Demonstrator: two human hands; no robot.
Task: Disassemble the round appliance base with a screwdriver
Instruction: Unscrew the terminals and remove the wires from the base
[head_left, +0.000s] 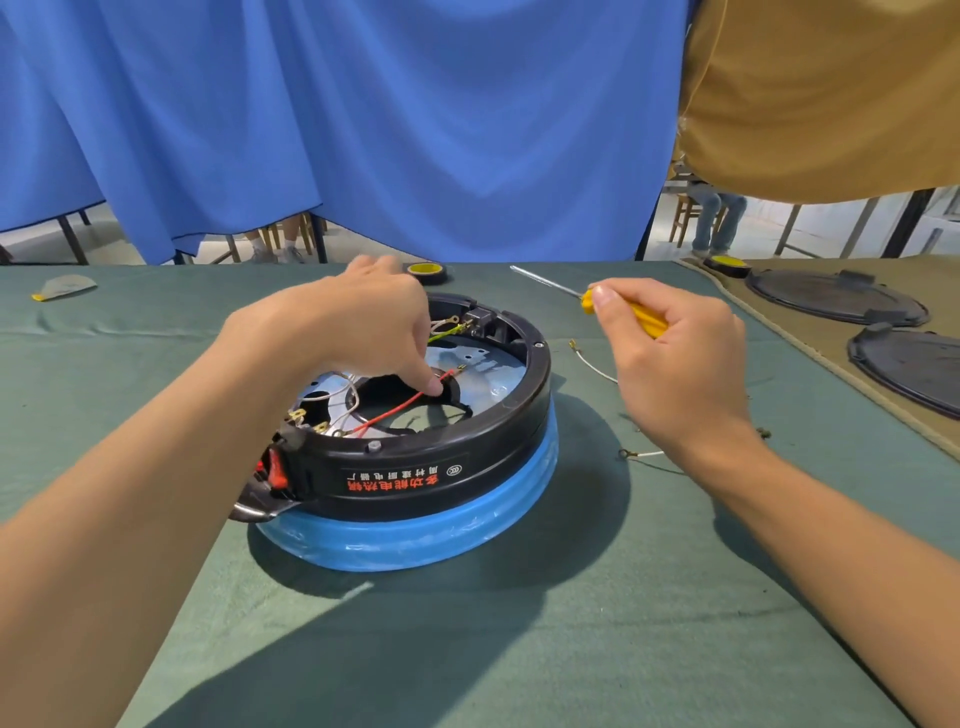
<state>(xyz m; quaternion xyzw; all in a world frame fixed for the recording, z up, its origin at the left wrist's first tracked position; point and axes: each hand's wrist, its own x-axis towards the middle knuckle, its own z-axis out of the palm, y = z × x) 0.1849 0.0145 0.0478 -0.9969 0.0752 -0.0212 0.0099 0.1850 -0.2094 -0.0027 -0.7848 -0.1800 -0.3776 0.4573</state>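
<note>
Green-clothed table (130, 322) before blue curtain (363, 130); at centre, round appliance base (498, 441), open side up for access. Pinching red wire (400, 408) clear with left hand (353, 322); gripping yellow screwdriver (631, 312) in right hand (675, 358) at two o'clock, poised ready.

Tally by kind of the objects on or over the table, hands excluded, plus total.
Appliance base: 1
Screwdriver, held in right hand: 1
Tape rolls: 2
Black round covers: 2
Loose white wires: 2
Grey object, far left: 1
Total: 9
Wiring inside the base, like the red wire the left hand pinches, not counted.
</note>
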